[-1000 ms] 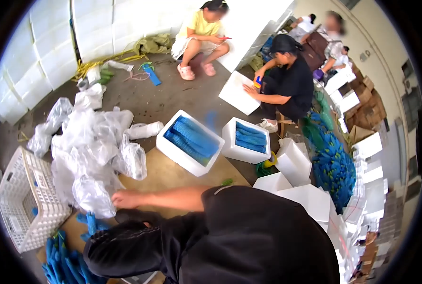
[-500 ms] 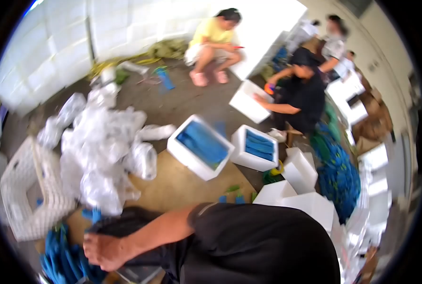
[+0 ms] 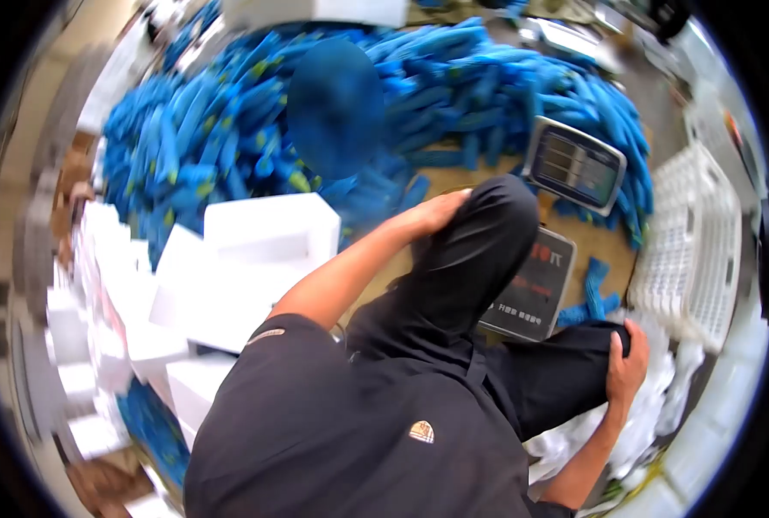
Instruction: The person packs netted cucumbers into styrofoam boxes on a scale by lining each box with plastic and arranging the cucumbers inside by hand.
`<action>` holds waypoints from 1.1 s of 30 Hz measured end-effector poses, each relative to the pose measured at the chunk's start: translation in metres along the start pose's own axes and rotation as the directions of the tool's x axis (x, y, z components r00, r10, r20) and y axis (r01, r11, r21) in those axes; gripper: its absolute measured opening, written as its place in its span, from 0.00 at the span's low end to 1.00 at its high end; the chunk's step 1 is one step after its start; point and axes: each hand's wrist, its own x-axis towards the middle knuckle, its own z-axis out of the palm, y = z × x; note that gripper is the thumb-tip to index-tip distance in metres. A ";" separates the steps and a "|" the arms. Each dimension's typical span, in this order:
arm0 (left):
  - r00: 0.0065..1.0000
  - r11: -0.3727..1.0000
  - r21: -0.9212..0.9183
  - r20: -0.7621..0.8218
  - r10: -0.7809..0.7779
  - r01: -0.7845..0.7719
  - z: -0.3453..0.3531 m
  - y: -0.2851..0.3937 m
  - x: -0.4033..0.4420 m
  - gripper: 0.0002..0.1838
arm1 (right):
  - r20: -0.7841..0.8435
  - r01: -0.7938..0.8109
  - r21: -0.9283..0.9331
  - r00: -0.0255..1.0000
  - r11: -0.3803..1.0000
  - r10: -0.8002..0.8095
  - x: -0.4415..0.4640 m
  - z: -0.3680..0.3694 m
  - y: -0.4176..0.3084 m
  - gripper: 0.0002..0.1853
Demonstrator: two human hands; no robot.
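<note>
My left hand (image 3: 442, 211) rests on my raised left knee, its fingers laid along the dark trouser leg and partly hidden. On my other knee, my right hand (image 3: 629, 361) lies with the thumb apart from the fingers; it holds nothing. Between my legs is the dark platform of a weighing scale (image 3: 531, 289), with its tilted display panel (image 3: 576, 164) beyond it. A large heap of long blue net-sleeved pieces (image 3: 195, 129), with green showing at some ends, curves in front of me. Near the scale, a few loose blue sleeved pieces (image 3: 593, 289) lie by my right knee.
White foam boxes (image 3: 268, 233) are stacked on my left. A white plastic basket (image 3: 691, 246) stands at the right, with clear plastic bags (image 3: 665, 380) below it. Brown board (image 3: 605, 237) covers the floor under the scale. A blurred patch hides part of the heap.
My view has swung left from the foam boxes and the crouching people to the heap and scale. My left hand and the scale display have come into view. My right hand stays on my knee.
</note>
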 end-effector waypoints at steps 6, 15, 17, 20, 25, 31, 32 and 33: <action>0.956 0.907 0.394 -0.291 -0.031 0.150 -0.012 0.008 -0.068 0.32 | 0.379 -0.209 0.297 0.921 0.932 0.086 0.067 0.017 0.073 0.23; 0.875 -0.056 0.873 -0.484 0.020 0.484 -0.178 -0.049 -0.270 0.61 | 0.214 -0.142 0.223 0.972 0.964 0.094 0.058 0.013 0.016 0.21; 0.875 -0.171 0.867 -0.482 -0.047 0.468 -0.215 -0.099 -0.291 0.41 | 0.206 -0.138 0.219 0.974 0.966 0.092 0.057 0.014 0.020 0.21; 0.860 0.015 0.893 -0.438 0.262 0.450 -0.243 -0.085 -0.312 0.30 | 0.213 -0.157 0.219 0.971 0.963 0.110 0.048 0.009 0.012 0.21; 0.716 0.318 0.793 -0.607 0.344 0.519 -0.228 0.001 -0.313 0.26 | 0.181 -0.170 0.211 0.975 0.963 0.132 0.039 0.007 0.020 0.21; 0.425 0.334 0.814 -0.545 0.723 0.476 -0.424 -0.038 -0.345 0.28 | 0.094 -0.121 0.184 0.990 0.975 0.106 0.028 -0.002 0.011 0.21; 0.361 0.394 0.809 -0.558 0.747 0.436 -0.408 0.001 -0.325 0.30 | 0.074 -0.111 0.160 0.992 0.981 0.100 0.027 -0.007 0.004 0.22; 0.312 0.394 0.824 -0.531 0.788 0.406 -0.391 0.041 -0.305 0.29 | 0.122 -0.158 0.162 0.983 0.974 0.139 0.029 -0.007 0.006 0.23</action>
